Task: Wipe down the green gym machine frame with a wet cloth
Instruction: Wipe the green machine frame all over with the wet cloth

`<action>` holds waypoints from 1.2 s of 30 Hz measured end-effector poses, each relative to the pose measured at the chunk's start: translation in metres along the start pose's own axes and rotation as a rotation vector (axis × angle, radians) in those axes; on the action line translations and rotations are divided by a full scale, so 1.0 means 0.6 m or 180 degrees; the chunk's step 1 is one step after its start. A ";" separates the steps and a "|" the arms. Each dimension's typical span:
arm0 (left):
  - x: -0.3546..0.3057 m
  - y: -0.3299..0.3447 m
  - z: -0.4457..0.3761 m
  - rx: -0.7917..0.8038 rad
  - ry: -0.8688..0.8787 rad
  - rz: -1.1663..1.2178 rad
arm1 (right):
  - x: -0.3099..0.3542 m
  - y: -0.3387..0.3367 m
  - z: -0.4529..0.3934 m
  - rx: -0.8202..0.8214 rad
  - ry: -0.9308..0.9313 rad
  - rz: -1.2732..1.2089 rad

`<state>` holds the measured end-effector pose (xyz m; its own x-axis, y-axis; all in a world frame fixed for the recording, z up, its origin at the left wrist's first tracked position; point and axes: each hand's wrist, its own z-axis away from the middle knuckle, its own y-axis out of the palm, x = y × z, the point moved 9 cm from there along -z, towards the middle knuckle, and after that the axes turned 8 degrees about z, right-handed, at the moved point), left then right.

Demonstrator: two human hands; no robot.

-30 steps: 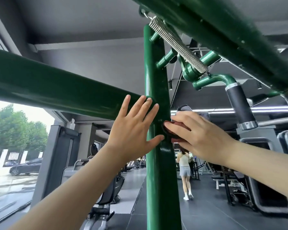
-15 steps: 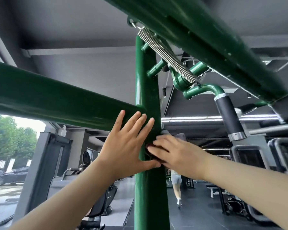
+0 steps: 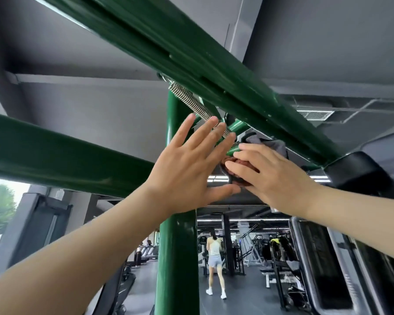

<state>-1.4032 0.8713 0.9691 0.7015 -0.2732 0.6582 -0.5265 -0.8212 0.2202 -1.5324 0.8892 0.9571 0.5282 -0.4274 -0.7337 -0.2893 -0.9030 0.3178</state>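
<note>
Left hand [image 3: 187,171] raised flat, fingers [image 3: 205,135] straight and spread, laid against the green upright post [image 3: 175,258]; holds nothing. Right hand [image 3: 268,178] beside its thumb, fingers pressing a grey-and-reddish cloth [image 3: 267,144] onto a green handle arm. Coil spring [image 3: 191,103] just above left fingertips, under diagonal green beam [image 3: 214,71]. Beyond: person walking away [image 3: 215,262], gym machines.
</note>
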 end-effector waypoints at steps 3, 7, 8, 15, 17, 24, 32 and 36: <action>0.013 -0.030 -0.035 -0.0307 0.0374 -0.0896 | -0.035 -0.012 -0.012 0.0052 -0.0256 0.0330; 0.084 -0.061 -0.107 -0.0584 0.0398 -0.2499 | -0.078 -0.036 -0.096 -0.0249 -0.0839 0.0819; 0.101 -0.066 -0.124 -0.0560 0.0316 -0.2558 | -0.089 -0.042 -0.117 -0.0332 -0.0957 0.0949; 0.126 -0.051 -0.154 -0.0600 0.0255 -0.2240 | -0.137 -0.039 -0.100 -0.0036 -0.1347 0.1485; 0.126 -0.052 -0.154 -0.0628 0.0259 -0.2200 | -0.148 -0.036 -0.077 0.0160 -0.1268 0.1413; 0.131 -0.055 -0.155 -0.0611 0.0307 -0.1930 | -0.085 -0.044 -0.161 -0.0140 -0.1826 0.1195; 0.134 -0.056 -0.152 -0.0441 0.0390 -0.1755 | -0.081 -0.025 -0.114 0.0388 -0.2023 0.0639; 0.133 -0.061 -0.151 -0.0526 0.0371 -0.1545 | -0.074 -0.055 -0.176 -0.0024 -0.2112 0.0914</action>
<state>-1.3717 0.9250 1.0788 0.8304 0.1845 0.5258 -0.2294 -0.7469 0.6242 -1.4620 0.9335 1.0427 -0.1647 -0.5330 -0.8299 -0.3370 -0.7604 0.5552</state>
